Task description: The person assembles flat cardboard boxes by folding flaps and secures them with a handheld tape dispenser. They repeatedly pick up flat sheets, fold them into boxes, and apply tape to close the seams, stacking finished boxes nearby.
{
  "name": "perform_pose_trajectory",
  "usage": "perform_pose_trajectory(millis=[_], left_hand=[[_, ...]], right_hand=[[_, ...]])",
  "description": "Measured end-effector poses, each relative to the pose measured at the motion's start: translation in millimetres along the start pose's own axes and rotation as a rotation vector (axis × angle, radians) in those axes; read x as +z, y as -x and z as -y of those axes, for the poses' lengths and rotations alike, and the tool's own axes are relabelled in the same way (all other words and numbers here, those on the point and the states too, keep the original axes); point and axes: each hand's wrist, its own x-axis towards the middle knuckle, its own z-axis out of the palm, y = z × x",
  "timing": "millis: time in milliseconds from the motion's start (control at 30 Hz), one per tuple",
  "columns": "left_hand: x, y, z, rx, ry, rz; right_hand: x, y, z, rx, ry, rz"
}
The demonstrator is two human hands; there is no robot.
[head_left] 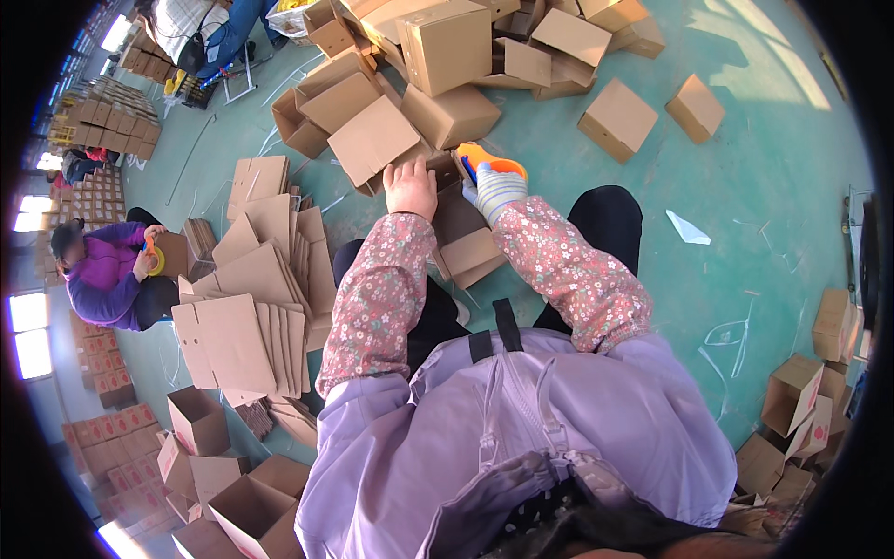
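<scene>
My bare left hand (411,191) lies with fingers stretched and slightly apart against the cardboard at the left edge of an open carton (454,216) between my knees. Its thumb is hidden. In a striped knit glove, my right hand (497,194) is closed around an orange tape dispenser (494,162) with a blue part, held at the carton's far right edge. The carton's dark inside shows, and a flap (470,253) points toward me. Just beyond my left hand sits another brown carton (374,140).
Flattened cartons (237,340) are stacked to my left. Made-up boxes (445,45) pile up ahead, with two boxes (618,119) (696,107) apart at the right. Open boxes (253,511) stand at the lower left, others (792,396) at the lower right. A co-worker in purple (116,270) sits at the left.
</scene>
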Motion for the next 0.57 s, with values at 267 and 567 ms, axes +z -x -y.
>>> perform_pose_trajectory(millis=[267,567], left_hand=[[-13,-5,5,0.281,-0.123,0.593],[-8,-47,40,0.232,0.332,0.847]], right_hand=[[2,5,1,-0.022,-0.019,-0.079],[3,3,4,-0.004,0.027,0.008]])
